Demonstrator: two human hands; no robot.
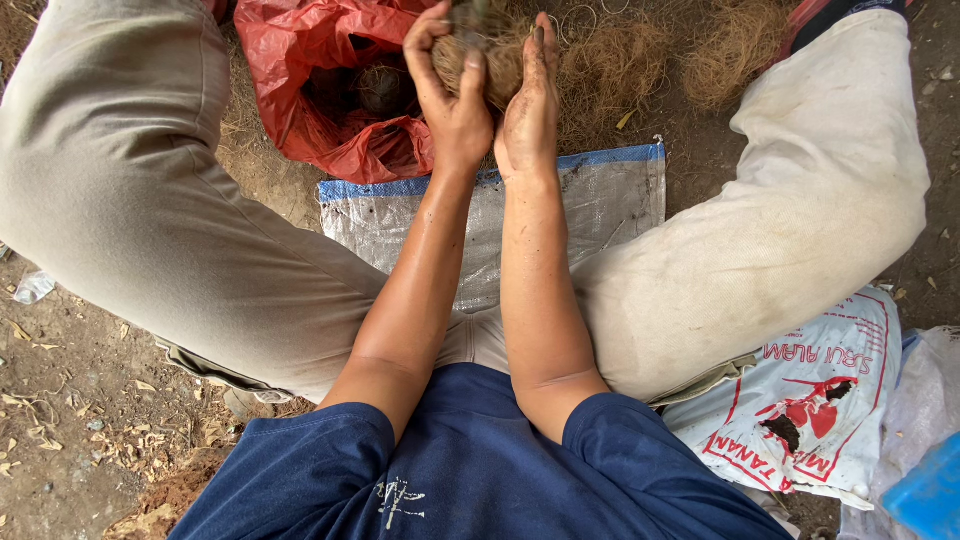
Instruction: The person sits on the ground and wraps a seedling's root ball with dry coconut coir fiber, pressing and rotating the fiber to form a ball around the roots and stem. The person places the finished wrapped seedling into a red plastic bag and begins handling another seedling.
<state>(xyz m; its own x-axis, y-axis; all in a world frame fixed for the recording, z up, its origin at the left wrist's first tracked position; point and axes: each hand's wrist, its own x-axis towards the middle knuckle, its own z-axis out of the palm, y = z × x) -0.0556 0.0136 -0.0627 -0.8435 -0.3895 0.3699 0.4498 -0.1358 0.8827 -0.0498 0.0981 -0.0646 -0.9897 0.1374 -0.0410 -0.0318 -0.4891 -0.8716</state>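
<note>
I sit on the ground with my legs spread and both arms stretched forward. My left hand point(452, 95) and my right hand point(530, 100) close together around a ball of brown coconut fibre point(495, 55), pressing it from both sides above the ground. A dark plant stub pokes from the top of the ball at the frame's upper edge. More loose coconut fibre point(640, 60) lies piled just beyond my hands.
A red plastic bag point(320, 90) with another fibre ball inside lies open at the upper left. A woven white sack with a blue edge point(600, 190) is spread between my legs. A printed white bag point(810, 400) and a blue container point(930, 495) lie at the right.
</note>
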